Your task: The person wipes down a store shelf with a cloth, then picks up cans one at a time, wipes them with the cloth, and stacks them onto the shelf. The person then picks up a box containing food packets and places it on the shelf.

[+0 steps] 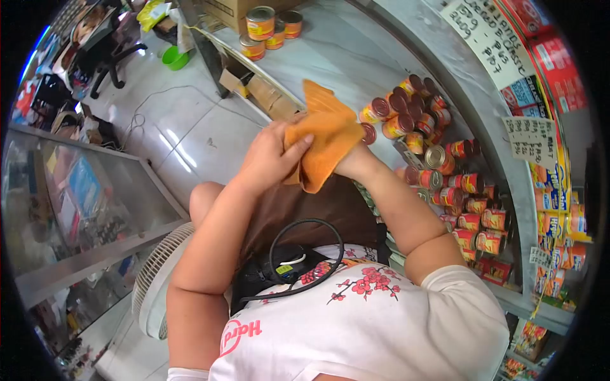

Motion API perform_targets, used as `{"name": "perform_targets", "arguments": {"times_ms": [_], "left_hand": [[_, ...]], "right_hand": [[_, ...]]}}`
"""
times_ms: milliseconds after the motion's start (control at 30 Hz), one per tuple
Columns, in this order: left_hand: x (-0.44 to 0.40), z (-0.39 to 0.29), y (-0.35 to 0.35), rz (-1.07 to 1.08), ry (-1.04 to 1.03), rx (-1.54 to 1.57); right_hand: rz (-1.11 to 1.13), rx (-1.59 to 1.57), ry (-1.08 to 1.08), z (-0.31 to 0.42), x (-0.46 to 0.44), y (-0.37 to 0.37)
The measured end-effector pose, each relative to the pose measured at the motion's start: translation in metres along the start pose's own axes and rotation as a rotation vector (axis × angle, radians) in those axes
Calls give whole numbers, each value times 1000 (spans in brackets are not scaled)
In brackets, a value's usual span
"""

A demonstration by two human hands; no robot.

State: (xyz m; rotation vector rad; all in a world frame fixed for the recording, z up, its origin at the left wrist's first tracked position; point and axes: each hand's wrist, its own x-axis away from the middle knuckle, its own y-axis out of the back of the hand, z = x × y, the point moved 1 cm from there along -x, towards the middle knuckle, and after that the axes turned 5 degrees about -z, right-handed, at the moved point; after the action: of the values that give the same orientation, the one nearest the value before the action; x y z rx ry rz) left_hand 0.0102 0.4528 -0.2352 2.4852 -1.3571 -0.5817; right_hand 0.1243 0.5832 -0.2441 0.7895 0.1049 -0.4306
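An orange cloth (pixel 324 140) is spread between my two hands above my lap. My left hand (pixel 273 152) grips its left side, with the thumb lying on top of the fabric. On the right, the cloth covers most of my right hand (pixel 353 162); only the wrist and the back part show, and the fingers are hidden. Just beyond the cloth, a small can with a dark red lid (pixel 368 133) is partly visible. Many cans (pixel 413 105) stand grouped to the right of my hands.
Several cans (pixel 260 24) stand by a cardboard box (pixel 222 14) on the counter (pixel 330 47). A fan (pixel 159 273) is beside me at the left, near a glass case (pixel 82 197). A green bowl (pixel 175 58) and a cable lie on the floor.
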Motion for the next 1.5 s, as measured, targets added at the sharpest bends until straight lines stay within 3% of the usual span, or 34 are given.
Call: {"name": "perform_targets", "arguments": {"times_ms": [67,133,167,200,300,367,533,633,667,767,900,1000,1100,1133,1267,1400,1500], "left_hand": [[-2,9,5,92,290,184],[1,13,12,-30,-12,196],[5,17,14,-87,-163,201],[14,30,19,-102,19,321],[21,42,43,-456,241,827],[31,62,56,-519,274,946],[56,128,62,-544,440,1236],[65,168,48,-602,448,1504],[65,174,48,-640,478,1466],[65,182,51,-620,594,1459],[57,190,44,-571,536,1533],[52,200,39,-576,550,1521],[48,209,36,-567,608,1491],[47,208,36,-562,644,1470],[43,208,33,-533,647,1379],[47,216,32,-511,668,1490],[46,205,36,-532,656,1526]], "right_hand": [[12,-44,-108,18,-7,8],[8,-17,-183,20,-16,10],[-24,-177,-264,13,-14,5],[-59,-336,-343,3,-11,0],[-146,-806,-569,-2,-16,0],[-281,-1179,-732,5,-22,3],[-200,-1477,-803,-6,-35,6],[-203,-1403,-797,-35,-55,4],[-231,-1280,-738,-33,-68,10],[-444,-1004,-714,-73,-124,18],[-697,-880,-738,-136,-218,28],[-850,-534,-610,-133,-270,23],[-881,-272,-551,-123,-295,11],[-891,-43,-482,-149,-311,3],[-725,122,-615,-143,-324,-5],[-666,302,-653,-133,-331,-1],[-557,111,-653,-147,-335,-1]]}}
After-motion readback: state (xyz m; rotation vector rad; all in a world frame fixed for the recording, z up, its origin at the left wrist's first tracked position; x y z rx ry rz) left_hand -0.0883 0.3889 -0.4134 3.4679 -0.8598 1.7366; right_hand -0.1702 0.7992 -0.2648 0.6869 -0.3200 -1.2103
